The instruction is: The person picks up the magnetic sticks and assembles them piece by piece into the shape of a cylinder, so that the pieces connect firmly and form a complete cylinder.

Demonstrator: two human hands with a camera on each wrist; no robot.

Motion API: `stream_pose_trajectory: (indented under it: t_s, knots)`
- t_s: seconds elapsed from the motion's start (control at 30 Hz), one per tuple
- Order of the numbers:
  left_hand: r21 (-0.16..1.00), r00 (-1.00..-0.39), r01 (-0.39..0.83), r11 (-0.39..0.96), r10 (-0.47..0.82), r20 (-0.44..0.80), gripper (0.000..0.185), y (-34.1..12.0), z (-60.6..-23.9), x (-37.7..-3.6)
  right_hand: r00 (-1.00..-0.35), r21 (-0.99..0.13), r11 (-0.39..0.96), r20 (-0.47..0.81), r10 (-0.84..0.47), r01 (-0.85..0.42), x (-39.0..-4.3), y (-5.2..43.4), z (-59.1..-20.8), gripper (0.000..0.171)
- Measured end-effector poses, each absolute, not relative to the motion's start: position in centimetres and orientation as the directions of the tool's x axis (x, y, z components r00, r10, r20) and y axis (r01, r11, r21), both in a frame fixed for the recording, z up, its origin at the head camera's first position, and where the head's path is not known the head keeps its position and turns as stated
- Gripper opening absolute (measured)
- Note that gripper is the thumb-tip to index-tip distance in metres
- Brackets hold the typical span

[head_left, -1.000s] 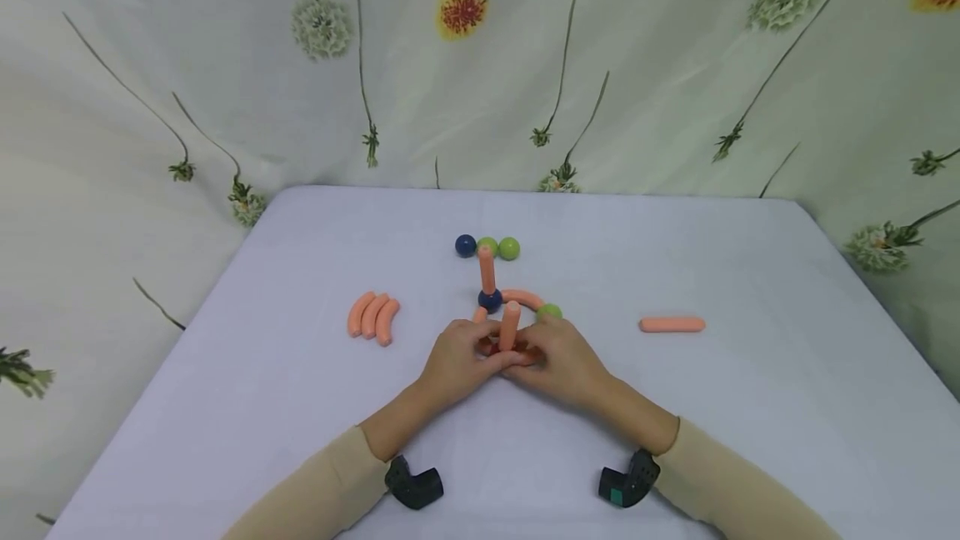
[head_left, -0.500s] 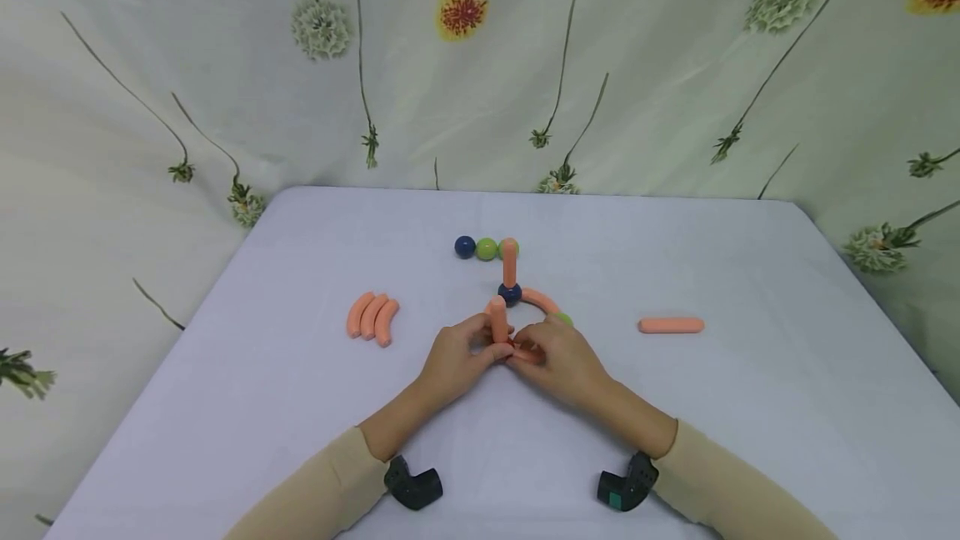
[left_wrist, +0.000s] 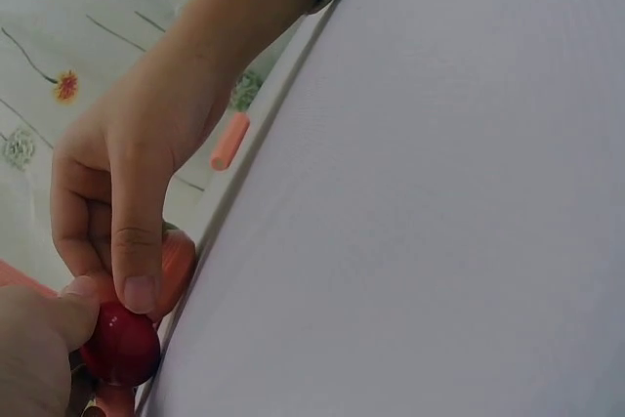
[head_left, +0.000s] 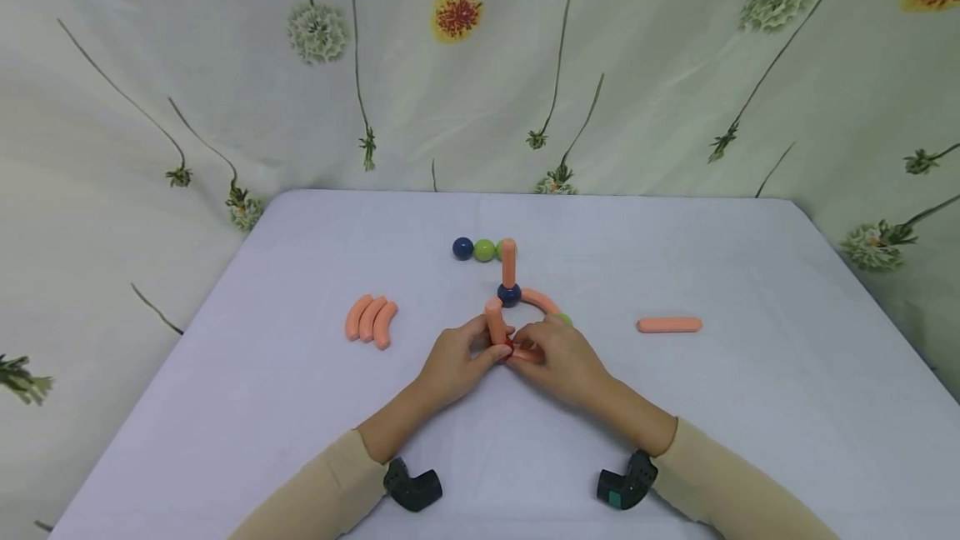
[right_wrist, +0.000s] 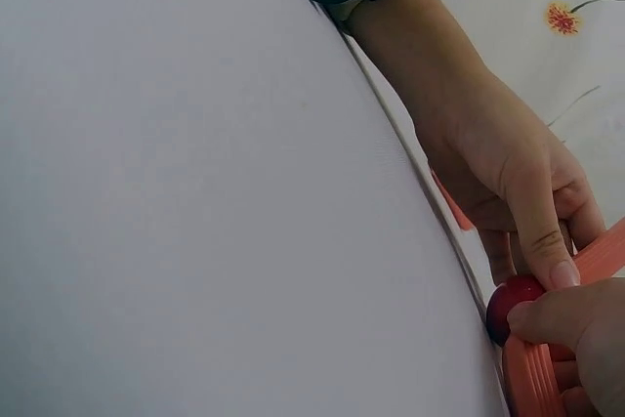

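My left hand [head_left: 453,361] pinches a red ball [left_wrist: 122,344] at the near corner of a small frame of orange sticks and balls. From that ball an orange straight stick [head_left: 496,322] rises, leaning slightly left. My right hand [head_left: 566,361] grips a curved orange stick [right_wrist: 532,378] that meets the red ball, its thumb tip right at the ball. Behind the hands, a dark blue ball [head_left: 509,295] carries another upright stick [head_left: 508,263]. A curved stick [head_left: 542,301] runs from it to a green ball [head_left: 565,319], mostly hidden by my right hand.
Beyond the frame, a dark blue ball [head_left: 462,249] and two green balls [head_left: 484,251] sit in a row. Three curved orange sticks [head_left: 371,322] lie at left, one straight stick [head_left: 670,325] at right. Behind the white table [head_left: 337,223] hangs a flowered cloth [head_left: 660,65].
The frame has turned between my hands: its dark blue ball and upright stick shifted right, while the near upright stick moved left and now leans. Both hands keep their hold.
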State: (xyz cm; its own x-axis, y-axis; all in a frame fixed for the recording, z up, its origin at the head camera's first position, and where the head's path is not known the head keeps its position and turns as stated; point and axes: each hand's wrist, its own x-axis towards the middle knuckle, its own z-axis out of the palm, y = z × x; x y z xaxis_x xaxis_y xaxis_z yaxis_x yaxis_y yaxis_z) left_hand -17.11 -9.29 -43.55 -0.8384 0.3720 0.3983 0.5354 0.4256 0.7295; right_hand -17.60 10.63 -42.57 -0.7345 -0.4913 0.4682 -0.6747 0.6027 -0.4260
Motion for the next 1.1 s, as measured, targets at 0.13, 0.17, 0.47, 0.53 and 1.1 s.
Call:
stream_pose_trajectory:
  t_s: [0.13, 0.17, 0.47, 0.53, 1.1]
  knots:
    - [0.732, -0.835, 0.536, 0.421, 0.391, 0.387, 0.023, -9.3, -43.5, -17.1, -0.736, -0.428, 0.603, 0.463, -0.494, -0.674, -17.6, 10.7, -42.5, 0.019]
    - [0.737, -0.835, 0.533, 0.416, 0.397, 0.38, 0.021, -9.3, -43.4, -17.1, -0.737, -0.427, 0.604, 0.461, -0.495, -0.673, -17.6, 10.8, -42.5, 0.019]
    - [0.759, -0.834, 0.518, 0.394, 0.43, 0.345, 0.019, -9.1, -43.5, -17.0, -0.758, -0.564, 0.54, 0.271, -0.593, -0.625, -18.3, 12.2, -40.8, 0.017]
    - [0.765, -0.839, 0.509, 0.395, 0.427, 0.338, 0.018, -9.0, -43.5, -17.0, -0.761, -0.646, 0.509, 0.179, -0.624, -0.569, -18.8, 13.4, -40.0, 0.018]
    - [0.745, -0.841, 0.515, 0.423, 0.417, 0.344, 0.026, -9.1, -43.9, -17.3, -0.898, -0.478, 0.866, -0.303, -0.319, -0.146, -22.2, 26.3, -35.6, 0.05]
